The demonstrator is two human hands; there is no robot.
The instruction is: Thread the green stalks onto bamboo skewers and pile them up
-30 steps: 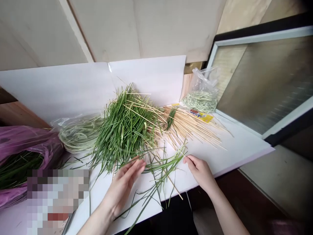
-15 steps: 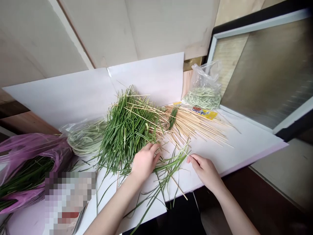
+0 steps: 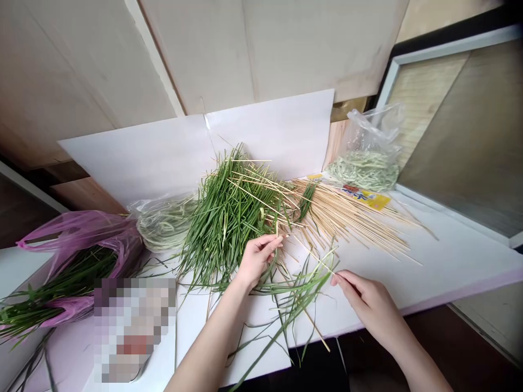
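My right hand [image 3: 363, 296] is closed in a pinch on the near end of a thin bamboo skewer [image 3: 312, 252], which slants up to the left. My left hand [image 3: 259, 258] pinches a garlic chive, whose pale end [image 3: 277, 227] pokes up above the fingertips. Just beyond that hand rises a big heap of green garlic chives [image 3: 223, 218]. Loose chive leaves [image 3: 292, 305] lie between and below my hands, some reaching the table's front edge. Behind, a fan of bamboo skewers [image 3: 347, 212] carries a small bunch of chives [image 3: 307, 200] at its left end.
A clear bag of pale green strands [image 3: 363, 169] stands at the back right, by a yellow printed wrapper [image 3: 373, 200]. Another such bag [image 3: 163, 223] lies left of the heap. A purple bag [image 3: 126, 245] of chives and a blurred-out object [image 3: 134, 332] are further left.
My left hand has drawn back from the heap's edge and now pinches a pale chive end upright. My right hand keeps hold of the skewer. The view has swung left.
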